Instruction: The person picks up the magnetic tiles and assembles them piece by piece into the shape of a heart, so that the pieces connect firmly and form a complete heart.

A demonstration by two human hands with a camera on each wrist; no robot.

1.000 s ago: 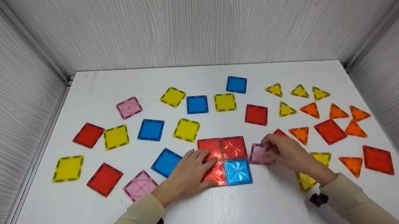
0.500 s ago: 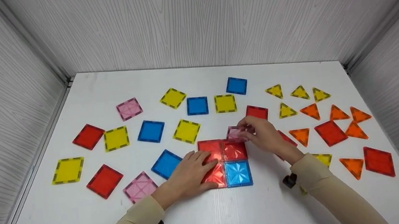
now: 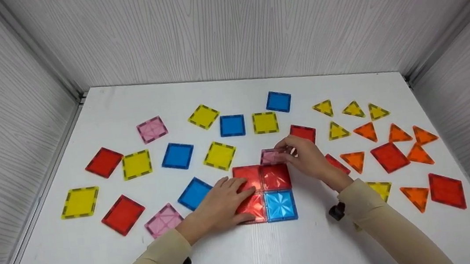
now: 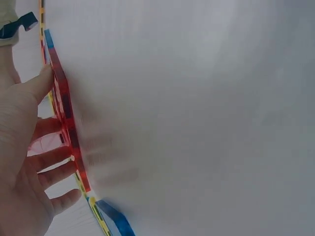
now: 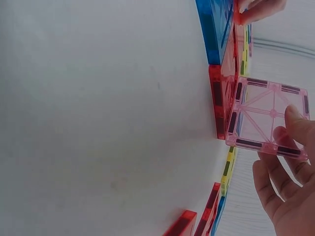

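Four translucent square tiles lie flat in a two-by-two block in the head view: a blue tile point(image 3: 281, 205) at the near right, a red tile point(image 3: 275, 178) behind it and red ones on the left. My left hand point(image 3: 221, 202) rests across the left red tiles, fingers spread. My right hand point(image 3: 307, 157) pinches a pink square tile point(image 3: 269, 156) between thumb and fingers. That tile is raised at the far edge of the right red tile. In the right wrist view the pink tile point(image 5: 261, 113) stands out from the red tile's face, its lower edge against it.
Loose square tiles lie around, among them a blue one point(image 3: 196, 193) and a pink one point(image 3: 164, 220) near my left arm. Yellow triangles point(image 3: 353, 109) and orange triangles point(image 3: 354, 161) spread at the right. A red square point(image 3: 303, 133) lies just behind my right hand.
My right hand has carried the pink tile from the table right of the block to the block's far right edge, lastly shifting slightly left. My left hand has stayed in place.
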